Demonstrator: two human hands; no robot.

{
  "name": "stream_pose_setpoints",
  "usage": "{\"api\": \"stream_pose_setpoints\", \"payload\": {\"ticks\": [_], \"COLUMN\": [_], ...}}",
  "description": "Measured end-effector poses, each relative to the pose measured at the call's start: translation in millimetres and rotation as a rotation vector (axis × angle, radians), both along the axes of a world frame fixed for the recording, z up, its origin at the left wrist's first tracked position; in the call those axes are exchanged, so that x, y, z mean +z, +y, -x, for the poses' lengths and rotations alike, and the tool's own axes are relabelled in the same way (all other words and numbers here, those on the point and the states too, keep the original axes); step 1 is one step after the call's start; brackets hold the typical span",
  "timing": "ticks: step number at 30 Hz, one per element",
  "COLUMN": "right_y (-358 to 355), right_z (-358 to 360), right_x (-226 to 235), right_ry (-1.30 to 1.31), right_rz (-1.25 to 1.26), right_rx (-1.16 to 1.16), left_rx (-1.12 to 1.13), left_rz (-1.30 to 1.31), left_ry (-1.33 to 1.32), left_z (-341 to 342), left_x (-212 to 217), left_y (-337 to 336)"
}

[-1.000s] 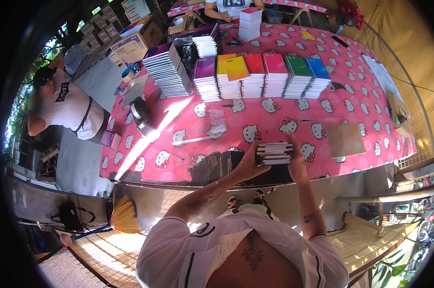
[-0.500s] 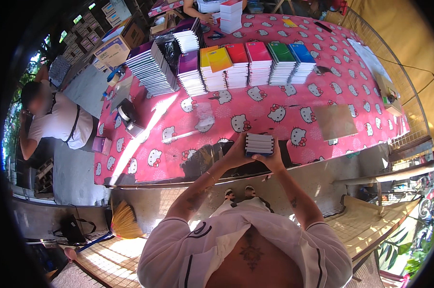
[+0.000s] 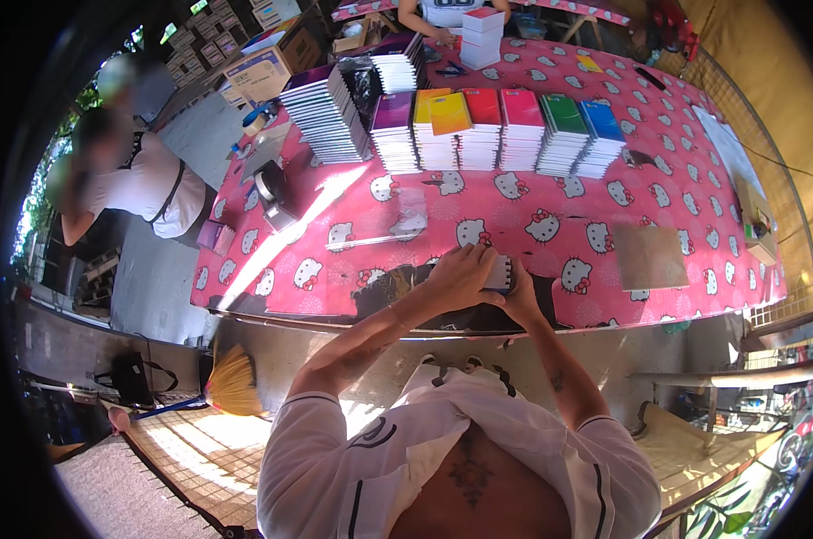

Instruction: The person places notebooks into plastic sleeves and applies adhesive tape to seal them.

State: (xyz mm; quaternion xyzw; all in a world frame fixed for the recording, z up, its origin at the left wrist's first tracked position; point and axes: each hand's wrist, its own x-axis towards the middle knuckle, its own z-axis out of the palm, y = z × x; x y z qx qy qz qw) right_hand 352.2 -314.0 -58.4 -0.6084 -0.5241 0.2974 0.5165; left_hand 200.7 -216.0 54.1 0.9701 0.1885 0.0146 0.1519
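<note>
Holding a small stack of spiral notebooks (image 3: pixel 499 272), your left hand (image 3: pixel 460 277) and right hand (image 3: pixel 519 296) wrap tightly around it.

A white short-sleeved shirt with thin black stripes and trim, open at the chest.

A desk (image 3: pixel 676 193) under a pink cartoon-cat cloth fills the upper half. Toward twelve o'clock stands a row of notebook stacks (image 3: pixel 496 130) with purple, yellow, red, pink, green and blue covers. A brown cardboard sheet (image 3: pixel 649 256) lies at three o'clock. A straw broom (image 3: pixel 231 382) rests on the floor at eight o'clock. A tape dispenser (image 3: pixel 270 189) sits at ten o'clock.
</note>
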Motion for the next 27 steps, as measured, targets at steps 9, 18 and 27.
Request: {"api": "stream_pose_setpoints", "payload": {"ticks": [9, 18, 27], "right_y": [133.8, 135.2, 143.6], "right_z": [46.0, 26.1, 28.4], "right_x": [-1.0, 6.5, -12.7], "right_ry": [-0.593, -0.981, 0.020], "right_rz": [-0.178, 0.448, 0.337], "right_rx": [0.208, 0.416, 0.152], "left_rx": [1.121, 1.193, 1.054], "left_rz": [0.989, 1.021, 0.407], "left_ry": [-0.890, -0.580, -0.187], "left_z": [173.4, 141.7, 120.6], "left_x": [-59.3, -115.4, -76.6], "left_y": [101.8, 150.3, 142.1]}}
